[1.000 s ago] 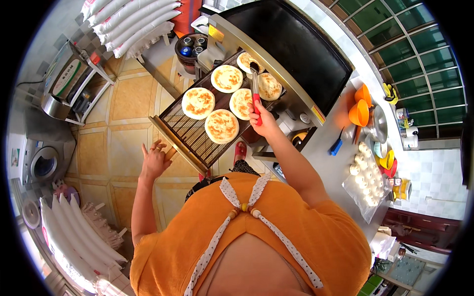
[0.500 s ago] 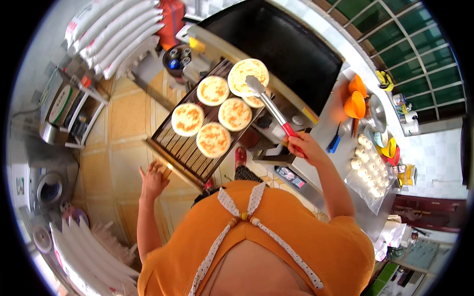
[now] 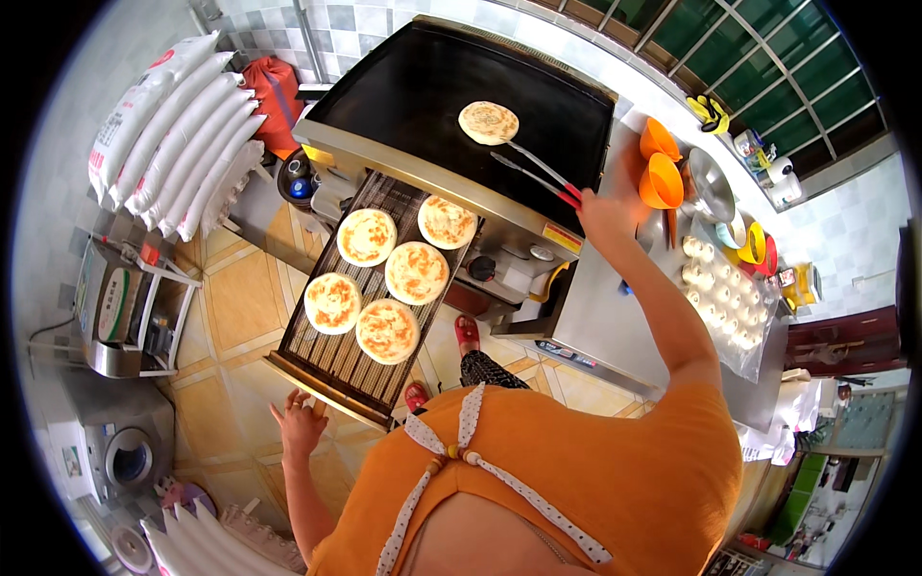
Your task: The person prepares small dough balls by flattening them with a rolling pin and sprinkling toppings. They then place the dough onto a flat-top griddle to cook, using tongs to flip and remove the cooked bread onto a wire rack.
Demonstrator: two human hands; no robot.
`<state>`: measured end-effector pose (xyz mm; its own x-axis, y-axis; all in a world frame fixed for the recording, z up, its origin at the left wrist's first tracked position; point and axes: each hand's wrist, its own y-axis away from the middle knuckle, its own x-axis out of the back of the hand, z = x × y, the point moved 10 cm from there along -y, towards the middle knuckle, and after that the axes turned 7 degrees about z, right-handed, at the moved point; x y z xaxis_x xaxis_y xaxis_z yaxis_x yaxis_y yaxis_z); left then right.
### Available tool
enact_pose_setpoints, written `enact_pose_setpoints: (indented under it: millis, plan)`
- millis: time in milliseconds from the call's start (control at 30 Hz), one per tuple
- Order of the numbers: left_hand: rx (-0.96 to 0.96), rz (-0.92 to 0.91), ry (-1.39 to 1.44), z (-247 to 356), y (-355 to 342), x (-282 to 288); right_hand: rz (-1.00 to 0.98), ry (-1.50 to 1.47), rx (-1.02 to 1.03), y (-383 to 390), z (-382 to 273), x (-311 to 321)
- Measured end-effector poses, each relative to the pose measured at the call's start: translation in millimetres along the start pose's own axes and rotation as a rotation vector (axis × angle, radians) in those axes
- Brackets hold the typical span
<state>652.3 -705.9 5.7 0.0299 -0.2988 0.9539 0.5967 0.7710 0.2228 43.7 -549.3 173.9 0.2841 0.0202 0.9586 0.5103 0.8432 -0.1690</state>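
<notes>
My right hand [image 3: 607, 213] grips metal tongs with red handles [image 3: 540, 173], reaching over the black griddle [image 3: 423, 91]. The tong tips touch a round browned flatbread [image 3: 488, 122] lying on the griddle. Below the griddle a slatted wire rack [image 3: 331, 350] carries several golden flatbreads [image 3: 416, 272]. My left hand [image 3: 299, 423] hangs free beside the rack's near corner, fingers spread, holding nothing.
White flour sacks [image 3: 178, 134] are stacked at the left, a scale and a machine stand lower left. On the steel counter [image 3: 595, 317] at the right sit orange bowls [image 3: 661, 168], a tray of dough balls [image 3: 720, 288] and small containers. Tiled floor lies below.
My right hand has swung the tongs from the rack up to the griddle, carrying one flatbread onto the black plate. My left hand has dropped lower beside the rack.
</notes>
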Motion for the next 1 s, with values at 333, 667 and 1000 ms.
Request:
enact_pose_setpoints:
  millis: [333,667,1000]
  plan:
    - [0.045,-0.098,-0.038,-4.3,-3.7,-5.9,-0.812,-2.206,-0.933,27.4,-15.2,-105.3]
    - [0.067,-0.044,-0.03,2.6,0.6,7.6,-0.481,-1.394,-0.428,-79.2,50.1,-38.9]
    - [0.043,-0.008,-0.019,-2.2,-0.2,-0.7,-0.462,-0.516,-0.064,-110.5,38.5,30.4]
